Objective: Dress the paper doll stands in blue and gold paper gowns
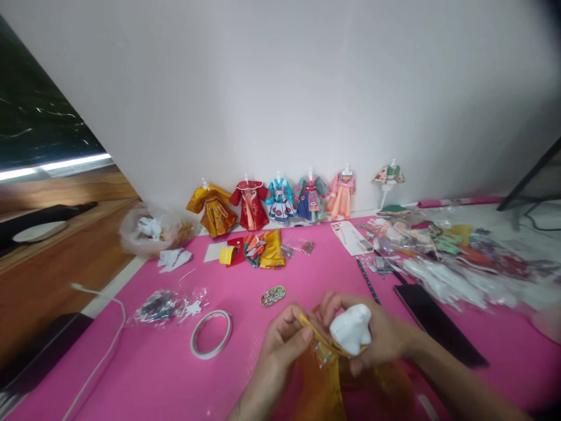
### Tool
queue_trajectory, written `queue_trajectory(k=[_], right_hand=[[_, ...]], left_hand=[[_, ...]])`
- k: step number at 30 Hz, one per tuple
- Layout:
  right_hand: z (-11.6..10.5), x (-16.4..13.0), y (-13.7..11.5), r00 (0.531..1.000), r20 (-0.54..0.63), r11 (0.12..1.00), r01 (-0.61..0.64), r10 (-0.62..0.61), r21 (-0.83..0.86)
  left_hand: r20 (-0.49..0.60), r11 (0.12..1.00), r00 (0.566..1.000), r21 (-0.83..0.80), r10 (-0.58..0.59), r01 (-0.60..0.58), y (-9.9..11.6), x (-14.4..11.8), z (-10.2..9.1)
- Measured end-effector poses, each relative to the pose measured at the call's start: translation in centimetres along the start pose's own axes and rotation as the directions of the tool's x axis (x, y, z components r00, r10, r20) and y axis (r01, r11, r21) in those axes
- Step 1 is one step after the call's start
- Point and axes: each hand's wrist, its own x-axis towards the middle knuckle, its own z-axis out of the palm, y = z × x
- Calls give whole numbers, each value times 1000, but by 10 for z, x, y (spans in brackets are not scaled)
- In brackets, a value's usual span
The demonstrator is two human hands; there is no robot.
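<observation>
Mannequin [350, 328] white, 1, gripped in right hand [377, 333] over pink mat [175, 374], long axis roughly sideways w/ slight tilt; left hand [283, 342] fingers pinch gold cloth [322, 374]. 6 dressed dolls [280, 199] along wall, 1 tape roll [211, 334]

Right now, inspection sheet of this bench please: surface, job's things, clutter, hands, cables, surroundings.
Surface: bright pink mat over a pale tabletop, against a white wall.
Job's things: small white plastic doll torso and translucent yellow-orange fabric garment, both at the hands.
Clutter: white tape ring, beaded oval patch, clear bags of parts, folded fabric pieces, black flat slab, heap of packets on the right.
Hands: left hand pinches the garment's edge; right hand grips the torso.
Cables: white cable along the mat's left edge.
Surroundings: six dressed mini mannequins along the wall; wooden floor on the left.
</observation>
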Motion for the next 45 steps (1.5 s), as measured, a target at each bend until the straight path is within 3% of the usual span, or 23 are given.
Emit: queue_trajectory(k=[8,13,19,29,34,45], right_hand=[[-1,5,-1,997,65,999,41,-40,-18],[0,6,-5,996,46,995,73,-70,-71],[-1,4,-7,1000,9,994,16,-15,-111],[-1,-1,0,998,-51,991,28,-35,-133],[-3,0,-13,997,7,968,79,-80,-238],[-4,-1,-11,993,-20,953,108,-119,-284]], left_hand=[[-76,998,995,35,-58,61,2,1,-2],[-141,992,983,29,-117,122,-5,7,-2],[-201,987,971,74,-129,146,-11,13,3],[-192,967,950,-117,-247,227,-9,15,15],[-250,967,935,-109,-250,230,-8,13,12],[-191,962,944,-11,-271,274,-3,17,6]])
